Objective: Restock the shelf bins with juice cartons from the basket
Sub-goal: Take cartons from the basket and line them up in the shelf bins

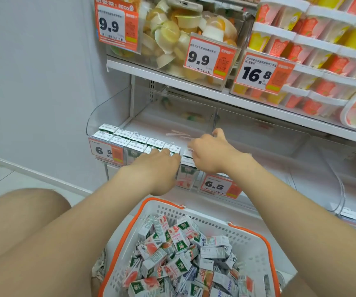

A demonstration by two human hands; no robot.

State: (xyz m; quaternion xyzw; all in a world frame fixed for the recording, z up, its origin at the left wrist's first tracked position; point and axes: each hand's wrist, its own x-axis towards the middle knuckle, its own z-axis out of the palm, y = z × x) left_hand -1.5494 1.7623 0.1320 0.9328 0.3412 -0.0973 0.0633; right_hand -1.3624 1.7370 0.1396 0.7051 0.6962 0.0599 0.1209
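A white basket with an orange rim (256, 239) stands below me, full of small white-green-pink juice cartons (179, 251). In the clear shelf bin (100, 116) ahead, several cartons (130, 139) stand upright in two rows along the front. My left hand (162, 161) rests palm-down on the right end of those rows, fingers curled over carton tops. My right hand (207, 151) is just to the right, fingers closed around a carton (186, 170) at the bin's front edge. How firmly either hand grips is hidden.
Price tags reading 6.5 (218, 185) hang on the bin fronts. The neighbouring clear bin (269, 133) to the right holds nothing visible. The shelf above carries bins of fruit cups (172, 33) and stacked tubs (314, 39). A white wall lies left; my knee (22, 221) is at bottom left.
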